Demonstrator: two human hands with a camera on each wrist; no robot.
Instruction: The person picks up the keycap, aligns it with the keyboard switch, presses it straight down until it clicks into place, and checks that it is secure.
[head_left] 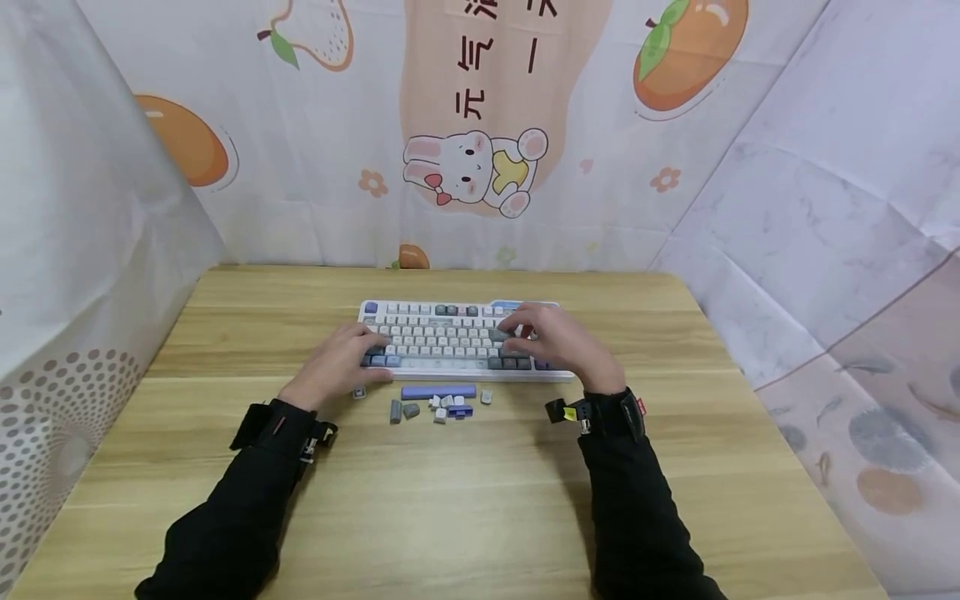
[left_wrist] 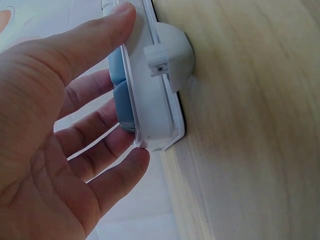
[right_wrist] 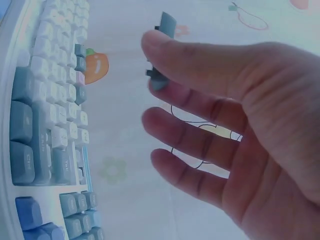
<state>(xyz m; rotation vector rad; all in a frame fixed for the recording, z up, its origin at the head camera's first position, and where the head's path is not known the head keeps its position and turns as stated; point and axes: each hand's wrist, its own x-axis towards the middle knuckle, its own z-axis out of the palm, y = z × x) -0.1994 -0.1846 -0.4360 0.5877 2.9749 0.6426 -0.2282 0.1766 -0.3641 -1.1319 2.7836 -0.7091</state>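
A white keyboard (head_left: 442,351) with white, grey and blue keycaps lies across the table. My left hand (head_left: 337,364) rests at its front left corner. In the left wrist view the thumb (left_wrist: 122,22) touches the front edge, while the other fingers reach loosely over the corner and its blue-grey keycaps (left_wrist: 124,107). Above the right part of the keyboard, my right hand (head_left: 555,335) pinches a long dark grey-green keycap (right_wrist: 168,24) between thumb and forefinger. Its small stems show on the underside. The other right-hand fingers are spread and loosely bent.
In front of the keyboard lie a long purple keycap (head_left: 438,392), grey keycaps (head_left: 395,412), a blue keycap (head_left: 460,412) and several small white ones (head_left: 440,415). Single keycaps lie apart at right (head_left: 486,397) and beside the left thumb (head_left: 359,392). A printed curtain (head_left: 315,225) hangs behind the table.
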